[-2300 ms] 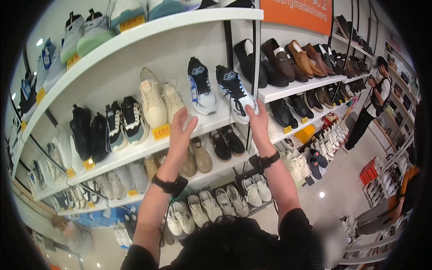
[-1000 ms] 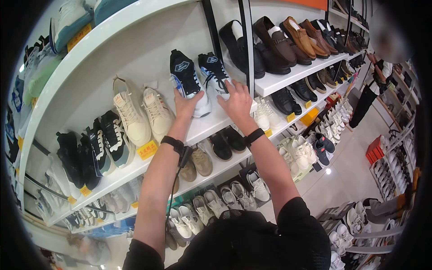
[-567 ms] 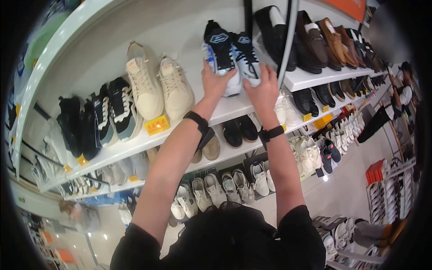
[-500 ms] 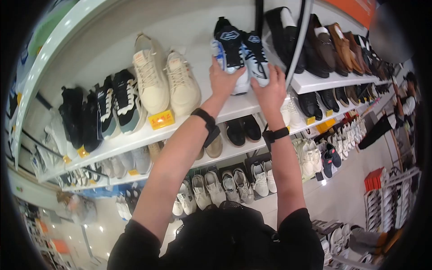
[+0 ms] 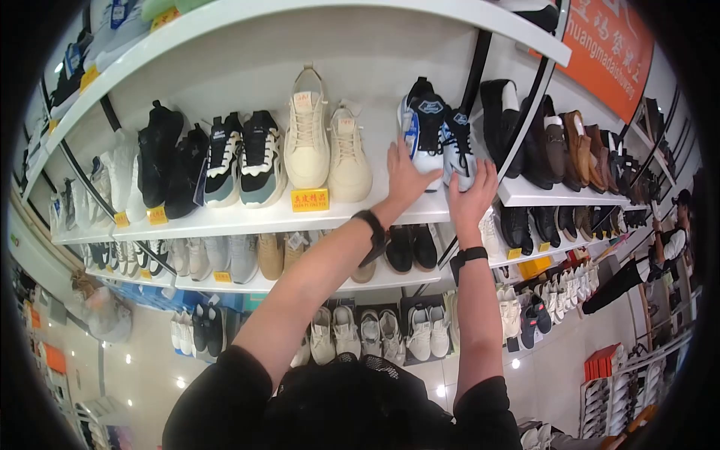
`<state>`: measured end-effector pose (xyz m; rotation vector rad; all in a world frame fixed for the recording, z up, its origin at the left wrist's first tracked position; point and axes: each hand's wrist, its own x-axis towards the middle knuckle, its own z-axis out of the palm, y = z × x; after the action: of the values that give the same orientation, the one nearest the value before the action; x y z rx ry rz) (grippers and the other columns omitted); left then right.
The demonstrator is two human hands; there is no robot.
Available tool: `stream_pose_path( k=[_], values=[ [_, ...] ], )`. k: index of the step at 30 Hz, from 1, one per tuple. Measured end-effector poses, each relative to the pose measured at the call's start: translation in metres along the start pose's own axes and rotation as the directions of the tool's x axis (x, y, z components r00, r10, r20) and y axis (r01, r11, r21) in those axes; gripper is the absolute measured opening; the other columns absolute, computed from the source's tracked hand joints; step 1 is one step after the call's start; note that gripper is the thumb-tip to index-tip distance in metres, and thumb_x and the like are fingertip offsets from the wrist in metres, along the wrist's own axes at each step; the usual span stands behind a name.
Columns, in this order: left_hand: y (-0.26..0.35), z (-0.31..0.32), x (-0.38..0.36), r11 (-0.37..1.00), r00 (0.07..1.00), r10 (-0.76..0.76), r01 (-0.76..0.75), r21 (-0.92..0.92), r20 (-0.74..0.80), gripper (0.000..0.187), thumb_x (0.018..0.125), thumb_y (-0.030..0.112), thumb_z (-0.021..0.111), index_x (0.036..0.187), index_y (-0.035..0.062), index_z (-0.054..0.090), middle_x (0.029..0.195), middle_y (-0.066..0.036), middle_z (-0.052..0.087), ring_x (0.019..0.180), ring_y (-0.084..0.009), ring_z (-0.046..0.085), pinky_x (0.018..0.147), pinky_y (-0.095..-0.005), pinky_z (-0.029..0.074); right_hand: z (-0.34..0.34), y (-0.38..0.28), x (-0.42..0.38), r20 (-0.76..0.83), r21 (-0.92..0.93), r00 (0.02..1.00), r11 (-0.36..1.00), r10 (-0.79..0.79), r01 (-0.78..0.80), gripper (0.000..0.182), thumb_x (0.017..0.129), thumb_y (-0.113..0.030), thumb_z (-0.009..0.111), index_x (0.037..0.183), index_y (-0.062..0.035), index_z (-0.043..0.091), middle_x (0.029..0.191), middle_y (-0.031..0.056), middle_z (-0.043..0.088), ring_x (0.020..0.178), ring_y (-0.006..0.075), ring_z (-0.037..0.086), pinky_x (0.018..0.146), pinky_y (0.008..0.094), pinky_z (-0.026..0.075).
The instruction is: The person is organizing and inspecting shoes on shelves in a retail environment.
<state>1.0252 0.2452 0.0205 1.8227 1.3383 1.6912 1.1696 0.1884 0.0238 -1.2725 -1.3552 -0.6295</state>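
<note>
A pair of blue, white and black sneakers stands on the white shelf, toes to the front. My left hand grips the left sneaker, fingers along its outer side and thumb across the toe. Around the toe of the right sneaker my right hand is curled, its fingers on the outer side. Both soles appear to rest on the shelf. To the left are a cream sneaker pair and a yellow price tag.
Black-and-white sneakers and black high-top shoes line the left side. A dark shelf post and black loafers stand right of my hands. Above runs a white shelf edge. Lower shelves hold more shoes. A person is at far right.
My view has swung, so the shelf looks more level and the sneakers sit lower and further right in it. Both hands stay at the same pair.
</note>
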Motion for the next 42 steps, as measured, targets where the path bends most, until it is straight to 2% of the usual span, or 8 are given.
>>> stream_pose_path(
  k=[3, 5, 9, 11, 13, 20, 25, 42],
  values=[
    [0.007, -0.021, -0.030, 0.997, 0.999, 0.025, -0.027, 0.079, 0.028, 0.110, 0.073, 0.033, 0.088, 0.152, -0.0092, 0.023, 0.150, -0.035, 0.033, 0.142, -0.0474, 0.033, 0.118, -0.0477, 0.030, -0.003, 0.000, -0.003, -0.045, 0.024, 0.998, 0.998, -0.053, 0.054, 0.055, 0.082, -0.015, 0.076, 0.130, 0.0023, 0.055, 0.138, 0.0259, 0.050, 0.133, 0.0462, 0.043, 0.112, 0.0534, 0.035],
    [0.020, -0.072, -0.067, 0.975, 0.974, 0.202, -0.190, -0.120, 0.102, 0.091, 0.081, 0.020, 0.080, 0.151, -0.0055, 0.029, 0.151, -0.033, 0.034, 0.143, -0.0487, 0.031, 0.118, -0.0511, 0.028, -0.009, -0.009, -0.010, -0.105, 0.011, 0.987, 0.993, -0.119, 0.121, 0.052, 0.084, -0.011, 0.073, 0.130, 0.0025, 0.055, 0.140, 0.0272, 0.049, 0.133, 0.0482, 0.043, 0.112, 0.0554, 0.035],
    [0.030, -0.141, -0.073, 0.914, 0.914, 0.406, -0.406, 0.009, 0.001, 0.076, 0.084, 0.014, 0.076, 0.147, -0.0049, 0.038, 0.151, -0.029, 0.037, 0.142, -0.0450, 0.035, 0.118, -0.0494, 0.029, -0.017, -0.057, -0.024, -0.033, 0.244, 0.933, 0.902, -0.358, 0.355, 0.054, 0.084, -0.009, 0.072, 0.133, 0.0028, 0.052, 0.144, 0.0268, 0.046, 0.133, 0.0456, 0.046, 0.111, 0.0516, 0.039],
    [0.017, -0.187, -0.051, 0.929, 0.910, 0.346, -0.300, 0.216, -0.228, 0.077, 0.084, 0.014, 0.076, 0.146, -0.0068, 0.037, 0.151, -0.031, 0.035, 0.142, -0.0456, 0.033, 0.119, -0.0495, 0.028, -0.013, -0.118, -0.035, 0.229, 0.554, 0.929, 0.824, -0.292, 0.122, 0.063, 0.084, -0.013, 0.074, 0.139, 0.0035, 0.047, 0.146, 0.0299, 0.043, 0.135, 0.0451, 0.044, 0.112, 0.0483, 0.039],
    [-0.001, -0.206, -0.035, 0.929, 0.923, 0.313, -0.250, 0.274, -0.221, 0.080, 0.083, 0.016, 0.076, 0.147, -0.0081, 0.035, 0.152, -0.032, 0.034, 0.143, -0.0465, 0.032, 0.119, -0.0500, 0.027, -0.002, -0.155, -0.037, 0.362, 0.596, 0.903, 0.803, -0.233, -0.031, 0.075, 0.083, -0.020, 0.077, 0.145, 0.0025, 0.041, 0.147, 0.0327, 0.040, 0.137, 0.0456, 0.042, 0.112, 0.0468, 0.040],
    [-0.031, -0.211, -0.016, 0.935, 0.976, 0.148, -0.085, 0.345, -0.159, 0.099, 0.080, 0.027, 0.080, 0.152, -0.0107, 0.023, 0.151, -0.037, 0.031, 0.142, -0.0503, 0.030, 0.119, -0.0508, 0.026, 0.039, -0.175, -0.036, 0.655, 0.353, 0.748, 0.918, -0.104, -0.182, 0.094, 0.083, -0.045, 0.076, 0.155, -0.0024, 0.032, 0.149, 0.0372, 0.035, 0.140, 0.0489, 0.038, 0.113, 0.0478, 0.039],
    [-0.035, -0.222, -0.005, 0.925, 0.994, -0.039, 0.074, 0.372, -0.102, 0.107, 0.077, 0.034, 0.083, 0.157, -0.0033, 0.021, 0.150, -0.032, 0.038, 0.137, -0.0444, 0.041, 0.114, -0.0461, 0.036, 0.041, -0.169, -0.040, 0.658, 0.388, 0.748, 0.892, -0.090, -0.234, 0.094, 0.082, -0.045, 0.077, 0.154, -0.0031, 0.034, 0.149, 0.0375, 0.035, 0.138, 0.0516, 0.039, 0.113, 0.0499, 0.039],
    [-0.033, -0.220, -0.016, 0.958, 0.996, 0.018, 0.007, 0.287, -0.086, 0.101, 0.077, 0.027, 0.084, 0.154, -0.0053, 0.027, 0.145, -0.030, 0.042, 0.134, -0.0419, 0.042, 0.113, -0.0449, 0.036, 0.032, -0.184, -0.052, 0.542, 0.296, 0.841, 0.934, 0.009, -0.201, 0.083, 0.077, -0.032, 0.077, 0.148, -0.0042, 0.044, 0.142, 0.0301, 0.047, 0.128, 0.0451, 0.050, 0.104, 0.0486, 0.048]
  ],
)
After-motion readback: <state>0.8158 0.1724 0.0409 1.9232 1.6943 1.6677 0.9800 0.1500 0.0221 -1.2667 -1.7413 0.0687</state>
